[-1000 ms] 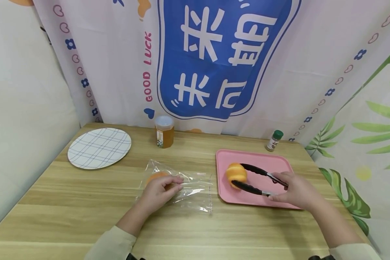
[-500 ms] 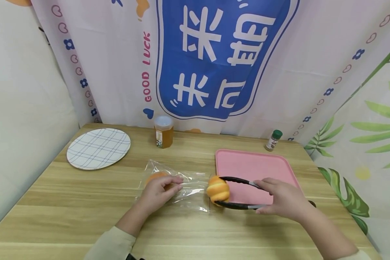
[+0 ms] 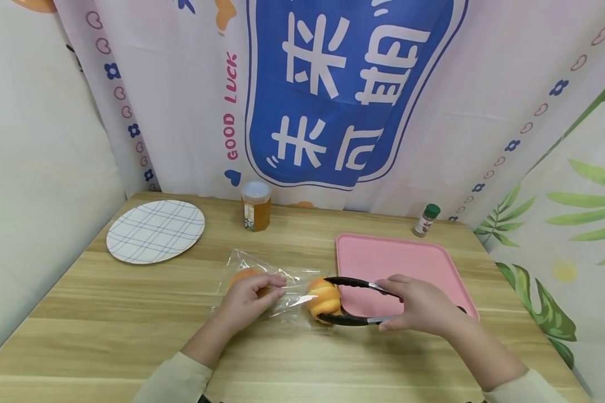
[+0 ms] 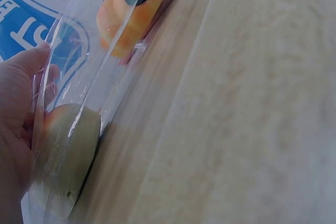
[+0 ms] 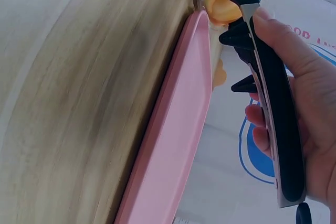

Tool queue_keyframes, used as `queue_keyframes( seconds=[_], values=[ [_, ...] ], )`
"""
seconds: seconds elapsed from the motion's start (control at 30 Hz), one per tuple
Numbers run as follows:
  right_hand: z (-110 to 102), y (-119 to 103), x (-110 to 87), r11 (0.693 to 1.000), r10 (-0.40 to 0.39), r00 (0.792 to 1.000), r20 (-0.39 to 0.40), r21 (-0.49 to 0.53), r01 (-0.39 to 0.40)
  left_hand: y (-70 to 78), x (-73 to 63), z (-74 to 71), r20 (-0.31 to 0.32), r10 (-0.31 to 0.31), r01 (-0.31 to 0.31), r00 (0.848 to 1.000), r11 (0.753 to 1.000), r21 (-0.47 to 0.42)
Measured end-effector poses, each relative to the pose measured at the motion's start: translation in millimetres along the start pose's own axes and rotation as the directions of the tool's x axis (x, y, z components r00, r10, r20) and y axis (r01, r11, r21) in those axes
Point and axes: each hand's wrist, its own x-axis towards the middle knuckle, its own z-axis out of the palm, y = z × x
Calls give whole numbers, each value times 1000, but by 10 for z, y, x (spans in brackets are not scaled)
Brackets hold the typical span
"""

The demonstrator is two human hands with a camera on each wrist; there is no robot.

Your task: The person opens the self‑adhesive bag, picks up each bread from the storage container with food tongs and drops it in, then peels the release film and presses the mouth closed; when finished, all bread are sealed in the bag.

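Observation:
My left hand (image 3: 246,300) pinches the upper layer of a clear plastic bag (image 3: 293,285) lying on the table. Inside the bag an orange-brown bun (image 4: 71,156) sits under that hand, which partly hides it in the head view. With my right hand (image 3: 423,307) I grip black-and-silver tongs (image 5: 281,124) around both arms. Between the tongs' black tips is a ridged golden bread roll (image 3: 324,299), at the bag's right-hand mouth. Clear film shows across the roll's left part in the head view, and in the left wrist view the roll appears through the film.
Just right of the roll lies a pink tray (image 3: 403,257), its near-left corner close to the tongs. A checked white plate (image 3: 155,231) is at the back left. A honey-coloured jar (image 3: 256,207) and a green-capped shaker (image 3: 427,220) stand along the back by the curtain.
My right hand has carried the roll in the tongs leftward off the pink tray to the bag's mouth. The left hand has stayed in place on the bag.

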Motion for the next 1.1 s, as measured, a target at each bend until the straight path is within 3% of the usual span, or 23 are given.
queue_keyframes(
  seconds=[0.23,0.53,1.1],
  values=[
    [97,-52,59,987,50,998,38,149,-55,18,-3,1,10,-10,10,1000,1000,-1],
    [311,-76,101,934,112,992,50,336,-122,2,-12,5,21,-21,21,1000,1000,8],
    [322,28,73,935,122,992,32,333,-125,3,-10,10,-12,10,-10,1000,1000,-2]
  ],
)
